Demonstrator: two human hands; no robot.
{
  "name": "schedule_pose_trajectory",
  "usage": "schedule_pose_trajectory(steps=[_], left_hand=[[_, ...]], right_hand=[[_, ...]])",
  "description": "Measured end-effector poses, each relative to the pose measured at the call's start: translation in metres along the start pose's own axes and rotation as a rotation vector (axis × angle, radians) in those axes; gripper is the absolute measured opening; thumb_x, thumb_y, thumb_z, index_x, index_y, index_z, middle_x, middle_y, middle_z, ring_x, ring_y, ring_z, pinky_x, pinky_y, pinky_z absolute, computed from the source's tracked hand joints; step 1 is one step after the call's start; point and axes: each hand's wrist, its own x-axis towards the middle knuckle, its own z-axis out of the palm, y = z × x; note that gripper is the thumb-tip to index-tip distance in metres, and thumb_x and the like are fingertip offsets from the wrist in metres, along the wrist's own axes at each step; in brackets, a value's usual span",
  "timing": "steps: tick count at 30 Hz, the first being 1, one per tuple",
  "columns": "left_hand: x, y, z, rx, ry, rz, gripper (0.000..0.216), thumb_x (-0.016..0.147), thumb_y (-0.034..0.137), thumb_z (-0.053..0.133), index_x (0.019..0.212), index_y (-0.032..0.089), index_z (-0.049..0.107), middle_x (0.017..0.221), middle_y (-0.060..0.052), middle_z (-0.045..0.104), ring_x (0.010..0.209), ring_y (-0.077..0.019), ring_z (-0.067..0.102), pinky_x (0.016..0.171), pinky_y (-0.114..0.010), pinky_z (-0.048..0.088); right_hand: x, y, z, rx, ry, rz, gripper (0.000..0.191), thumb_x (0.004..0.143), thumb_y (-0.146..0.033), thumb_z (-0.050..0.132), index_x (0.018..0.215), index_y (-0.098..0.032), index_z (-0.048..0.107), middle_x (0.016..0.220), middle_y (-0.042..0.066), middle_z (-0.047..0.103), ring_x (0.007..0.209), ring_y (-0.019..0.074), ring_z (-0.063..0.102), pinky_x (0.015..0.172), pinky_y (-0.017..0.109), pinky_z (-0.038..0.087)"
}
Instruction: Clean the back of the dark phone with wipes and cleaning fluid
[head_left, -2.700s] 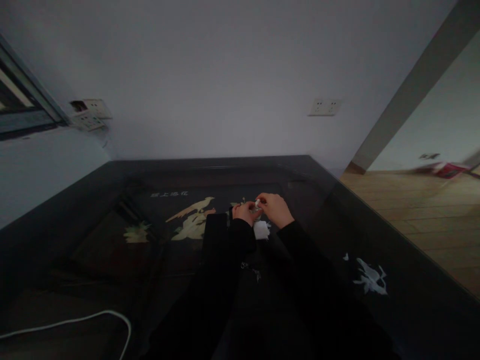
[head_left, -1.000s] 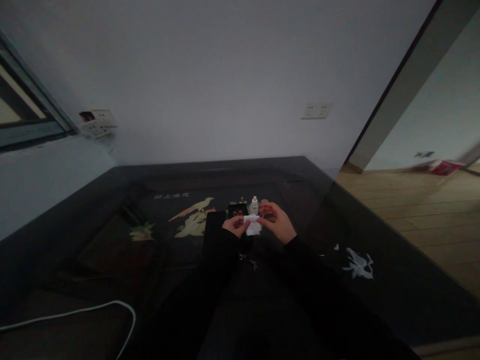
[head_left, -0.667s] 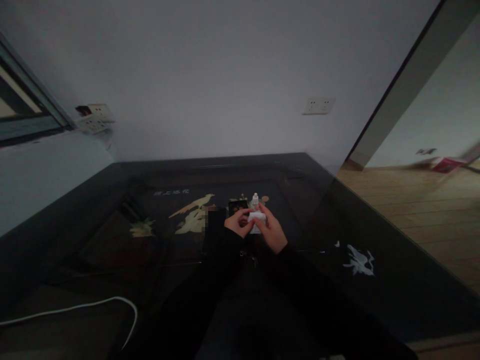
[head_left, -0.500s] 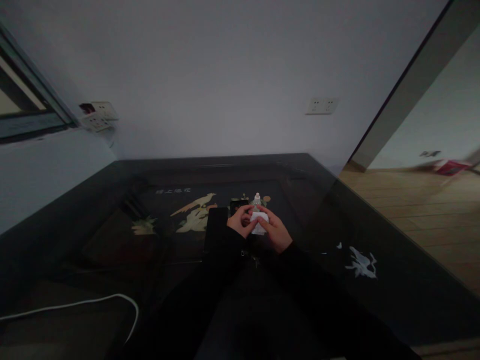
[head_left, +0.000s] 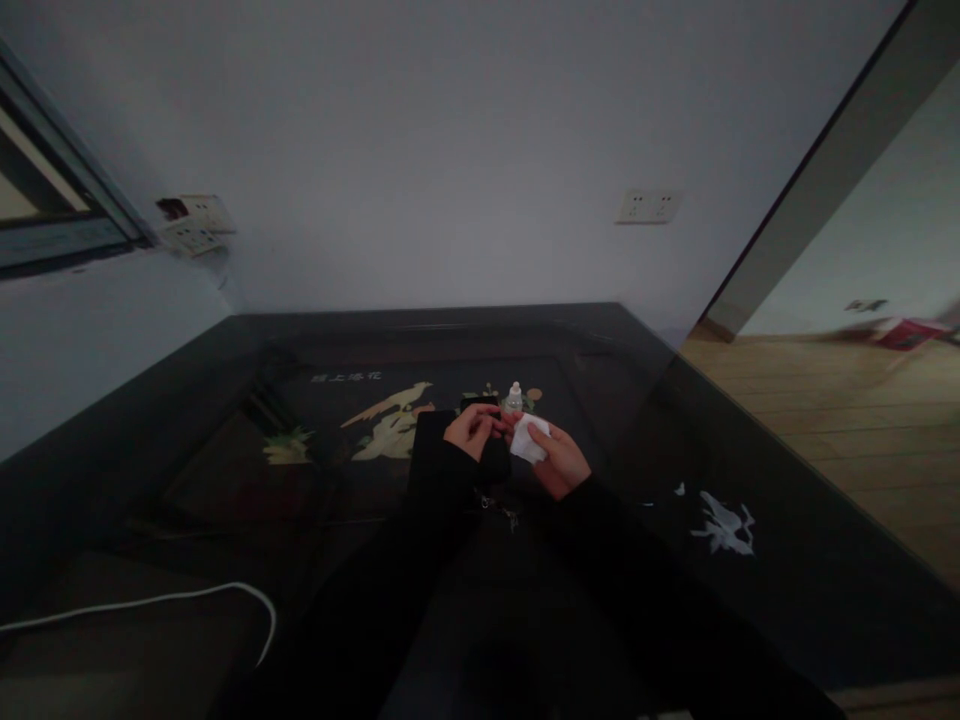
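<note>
A small white cloth or tissue (head_left: 529, 440) is gripped between the thumb and fingers of my right hand (head_left: 564, 462). To its left, my left hand (head_left: 471, 432) has bent fingers and thumb drawn together, fingertips close to the cloth; what they hold, if anything, is too small and dark to tell. Just beyond the hands stands a small clear bottle with a white top (head_left: 514, 397). A black flat item (head_left: 431, 440) lies by my left hand, and a smaller dark object (head_left: 478, 403) sits behind it. Small shiny pieces (head_left: 498, 506) lie in front of the hands.
The dark glossy table (head_left: 600, 380) bears bird and flower pictures (head_left: 390, 430). Crumpled white scraps (head_left: 724, 524) lie at the right, and a white cable (head_left: 187, 598) at the left. A wall with sockets (head_left: 649, 207) rises behind the table.
The cloth was between both hands. Now my right hand has it, spread wider and more to the right, while my left hand has shifted slightly left.
</note>
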Motion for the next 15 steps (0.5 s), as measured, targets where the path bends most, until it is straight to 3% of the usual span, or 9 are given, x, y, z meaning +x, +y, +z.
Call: schedule_pose_trajectory(steps=[7, 15], left_hand=[[-0.0048, 0.0005, 0.0026, 0.196, 0.002, -0.01, 0.013, 0.069, 0.026, 0.058, 0.076, 0.016, 0.063, 0.066, -0.001, 0.065, 0.058, -0.01, 0.057, 0.057, -0.021, 0.046], [-0.0048, -0.005, 0.0036, 0.227, -0.036, 0.019, 0.016, 0.066, 0.026, 0.061, 0.077, 0.016, 0.065, 0.068, -0.002, 0.066, 0.058, -0.0097, 0.058, 0.057, -0.021, 0.047]], right_hand=[[-0.0031, -0.001, 0.003, 0.016, -0.005, 0.013, 0.027, 0.063, -0.03, 0.073, 0.085, -0.017, 0.068, 0.093, 0.007, 0.068, 0.091, 0.021, 0.061, 0.084, 0.033, 0.046], [-0.0056, 0.002, 0.0053, 0.009, 0.005, 0.027, 0.025, 0.063, -0.027, 0.073, 0.085, -0.018, 0.067, 0.089, 0.007, 0.069, 0.088, 0.0208, 0.062, 0.083, 0.034, 0.046]])
